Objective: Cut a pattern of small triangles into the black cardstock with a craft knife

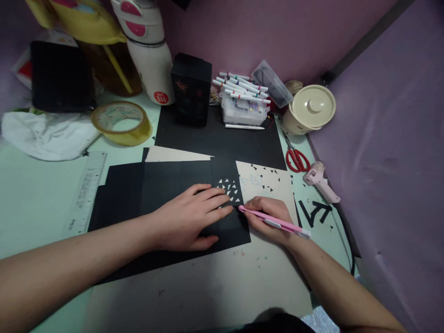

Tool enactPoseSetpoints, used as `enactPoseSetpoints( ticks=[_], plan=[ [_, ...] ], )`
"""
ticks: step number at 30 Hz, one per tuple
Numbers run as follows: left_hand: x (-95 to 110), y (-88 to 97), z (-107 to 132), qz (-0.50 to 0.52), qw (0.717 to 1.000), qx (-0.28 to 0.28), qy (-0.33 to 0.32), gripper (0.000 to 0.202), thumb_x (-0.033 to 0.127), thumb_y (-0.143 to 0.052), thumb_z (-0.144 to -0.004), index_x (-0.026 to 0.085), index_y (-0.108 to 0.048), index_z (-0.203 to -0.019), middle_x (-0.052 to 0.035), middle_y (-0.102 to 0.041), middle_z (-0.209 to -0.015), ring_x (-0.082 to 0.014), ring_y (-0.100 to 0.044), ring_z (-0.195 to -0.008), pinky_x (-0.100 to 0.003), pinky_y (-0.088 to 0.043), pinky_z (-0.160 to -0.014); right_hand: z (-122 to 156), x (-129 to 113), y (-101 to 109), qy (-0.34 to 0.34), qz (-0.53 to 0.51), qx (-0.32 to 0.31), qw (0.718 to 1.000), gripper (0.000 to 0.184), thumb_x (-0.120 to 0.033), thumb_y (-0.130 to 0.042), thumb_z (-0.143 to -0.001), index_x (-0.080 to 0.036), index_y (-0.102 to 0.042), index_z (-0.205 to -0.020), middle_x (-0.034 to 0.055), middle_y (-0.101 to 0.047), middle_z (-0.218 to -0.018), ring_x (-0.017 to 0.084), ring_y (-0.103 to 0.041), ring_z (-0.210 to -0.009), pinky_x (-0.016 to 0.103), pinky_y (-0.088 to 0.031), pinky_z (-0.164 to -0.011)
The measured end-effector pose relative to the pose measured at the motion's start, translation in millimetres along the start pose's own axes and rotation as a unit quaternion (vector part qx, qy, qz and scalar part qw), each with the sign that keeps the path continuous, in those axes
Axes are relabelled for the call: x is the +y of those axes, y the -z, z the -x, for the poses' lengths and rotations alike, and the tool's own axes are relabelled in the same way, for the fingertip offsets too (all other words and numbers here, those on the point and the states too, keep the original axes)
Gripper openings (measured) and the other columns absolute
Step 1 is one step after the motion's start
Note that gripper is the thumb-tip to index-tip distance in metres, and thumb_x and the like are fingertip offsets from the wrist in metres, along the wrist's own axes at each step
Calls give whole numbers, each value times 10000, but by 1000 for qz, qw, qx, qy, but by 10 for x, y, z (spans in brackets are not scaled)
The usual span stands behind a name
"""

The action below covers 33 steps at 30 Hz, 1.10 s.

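My left hand [194, 215] lies flat with fingers stretched over a sheet of black paper [166, 185], pressing it down. Beside those fingertips, several small triangular holes [231, 187] in the paper show the pale board beneath. My right hand [268, 212] is closed round a pink craft knife [274, 219], tilted low. Its tip end meets the paper near its right edge; the blade itself is too small to make out. Small black paper scraps [267, 173] are scattered on the pale board [222, 286] to the right of the holes.
Right of the board lie red-handled scissors [297, 159], a pink glue gun [321, 181] and black paper strips [314, 212]. Behind stand a lidded cream pot [312, 108], markers [243, 85] on a clear box, a black box [191, 88] and a white bottle [152, 69]. A tape roll [121, 122] and ruler [86, 192] lie left.
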State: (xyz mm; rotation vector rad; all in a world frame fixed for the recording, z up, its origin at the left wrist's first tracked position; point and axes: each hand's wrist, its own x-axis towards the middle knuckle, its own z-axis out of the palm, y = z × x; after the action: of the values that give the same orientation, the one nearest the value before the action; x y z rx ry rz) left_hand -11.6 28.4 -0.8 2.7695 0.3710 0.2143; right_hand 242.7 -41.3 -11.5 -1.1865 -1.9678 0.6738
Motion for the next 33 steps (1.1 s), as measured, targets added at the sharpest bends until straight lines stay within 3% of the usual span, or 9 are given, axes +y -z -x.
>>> enactPoseSetpoints(
  ticks=[9, 25, 33],
  plan=[
    [7, -3, 2, 5, 1000, 0, 4, 547, 432, -540, -920, 182, -486, -1404, -125, -529, -1451, -324, -430, -1376, -504, -270, -1132, -31, -7, 12, 30, -1, -19, 999, 163, -92, -600, -866, -214, -554, -768, 7, -614, -673, 138, -602, -613, 270, -493, -590],
    [-6, -9, -8, 9, 1000, 2, -1, 559, 418, -558, -906, 176, -484, -1404, -141, -528, -1448, -326, -431, -1374, -503, -270, -1140, -26, -35, 29, -8, 7, -32, 999, 117, -133, -607, -878, -208, -589, -791, 18, -660, -702, 134, -599, -600, 273, -476, -577],
    [-10, 1, 3, 10, 1000, 7, -15, 501, 426, -588, -883, 241, -537, -1346, -144, -513, -1454, -343, -438, -1366, -544, -301, -1121, -10, -1, 73, -74, -109, 44, 990, 95, -170, -687, -865, -219, -694, -945, 36, -730, -835, 155, -672, -720, 281, -537, -642]
  ],
)
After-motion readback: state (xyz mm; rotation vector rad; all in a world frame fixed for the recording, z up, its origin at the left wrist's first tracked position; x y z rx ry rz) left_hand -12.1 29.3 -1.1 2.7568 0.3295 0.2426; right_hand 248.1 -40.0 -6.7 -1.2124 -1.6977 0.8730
